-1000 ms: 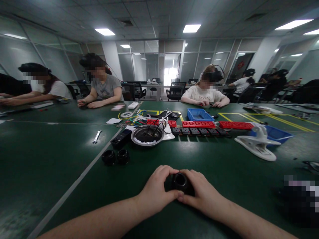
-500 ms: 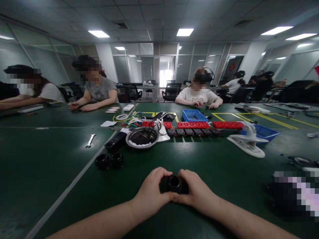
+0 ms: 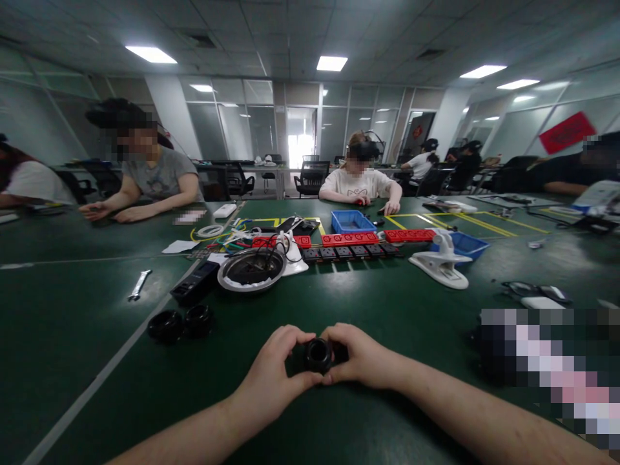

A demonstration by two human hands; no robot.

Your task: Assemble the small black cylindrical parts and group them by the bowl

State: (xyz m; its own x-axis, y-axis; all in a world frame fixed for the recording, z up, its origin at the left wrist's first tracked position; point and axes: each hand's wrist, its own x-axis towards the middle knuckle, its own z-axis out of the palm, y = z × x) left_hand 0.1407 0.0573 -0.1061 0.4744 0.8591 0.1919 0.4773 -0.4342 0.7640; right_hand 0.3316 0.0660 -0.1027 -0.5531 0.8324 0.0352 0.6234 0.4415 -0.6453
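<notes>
Just in front of me, a small black ring-shaped part (image 3: 319,352) with a round hole on top sits between my two hands. My left hand (image 3: 278,368) curves about its left side, finger and thumb closed on it. From the right, my right hand (image 3: 361,355) grips the same part, its thumb close to the left thumb. Further left on the table stand two similar black ring-shaped parts, one (image 3: 165,327) beside the other (image 3: 197,321), neither being touched.
On the green table (image 3: 397,310) lie a wrench (image 3: 140,285), a black handheld device (image 3: 194,281), a metal bowl (image 3: 227,283) with cables, red socket strips (image 3: 349,239), a blue tray (image 3: 352,221), a white clamp-shaped piece (image 3: 440,267) and glasses (image 3: 535,292). Co-workers sit opposite.
The view has turned to the right, so the table's things appear further left. Both hands keep hold of the black ring-shaped part; the right fingers have shifted slightly around it.
</notes>
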